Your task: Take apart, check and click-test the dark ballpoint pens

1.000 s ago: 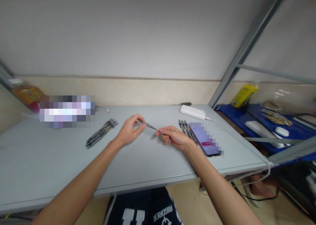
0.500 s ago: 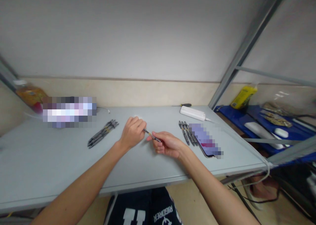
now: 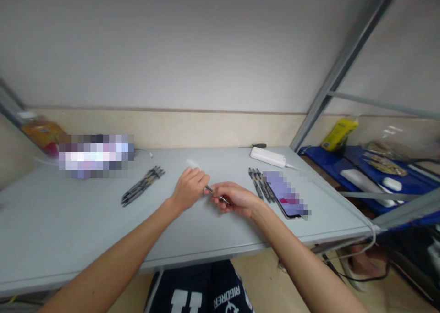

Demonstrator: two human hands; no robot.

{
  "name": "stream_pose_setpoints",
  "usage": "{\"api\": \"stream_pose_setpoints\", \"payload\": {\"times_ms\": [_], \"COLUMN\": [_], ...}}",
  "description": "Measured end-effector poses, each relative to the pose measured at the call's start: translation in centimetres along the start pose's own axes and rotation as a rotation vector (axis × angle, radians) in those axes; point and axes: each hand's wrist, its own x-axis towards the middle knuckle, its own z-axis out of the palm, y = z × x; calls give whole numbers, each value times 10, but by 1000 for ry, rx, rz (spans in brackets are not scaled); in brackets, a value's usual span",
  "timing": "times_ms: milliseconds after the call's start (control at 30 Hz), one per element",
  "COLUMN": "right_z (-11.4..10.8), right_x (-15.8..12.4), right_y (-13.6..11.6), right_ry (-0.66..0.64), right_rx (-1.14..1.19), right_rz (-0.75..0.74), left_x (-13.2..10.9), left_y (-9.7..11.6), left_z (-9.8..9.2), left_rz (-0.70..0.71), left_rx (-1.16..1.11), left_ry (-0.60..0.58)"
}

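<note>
Above the middle of the grey desk (image 3: 192, 230), both hands hold one dark pen (image 3: 224, 200). My left hand (image 3: 190, 187) is closed around its upper left end, which is mostly hidden in the fist. The fingers of my right hand (image 3: 237, 199) pinch the pen's lower right part, and its tip sticks out beyond them. A bundle of several similar pens (image 3: 143, 184) lies slantwise to the left. More pens (image 3: 259, 184) lie side by side to the right, against a phone (image 3: 285, 196).
A white power strip (image 3: 268, 157) and a screwdriver (image 3: 258, 145) lie at the back right. An orange bottle (image 3: 44, 132) stands at the far left beside a blurred patch. Past the metal bed post on the right, a blue surface (image 3: 330, 166) holds a yellow packet (image 3: 339, 134).
My left hand has moved slightly right and down, closer to my right hand. Less of the pen shows between the hands; more of its tip end shows beyond my right fingers.
</note>
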Motion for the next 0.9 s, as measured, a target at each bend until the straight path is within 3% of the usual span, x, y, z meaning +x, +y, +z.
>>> {"api": "stream_pose_setpoints", "payload": {"times_ms": [100, 267, 500, 667, 900], "right_z": [4, 8, 14, 18, 14], "right_x": [4, 16, 14, 10, 17], "right_y": [-1, 0, 5, 6, 13], "right_ry": [-2, 211, 452, 485, 502], "right_rx": [-232, -905, -1538, -1753, -1850], "right_rz": [49, 48, -61, -112, -140], "left_x": [1, 2, 5, 5, 8], "left_y": [7, 18, 22, 23, 22], "left_z": [0, -4, -6, -5, -4], "left_rz": [3, -106, -244, -314, -368], "left_rx": [8, -11, -7, -54, -46], "left_ry": [-54, -218, -396, -436, -538]}}
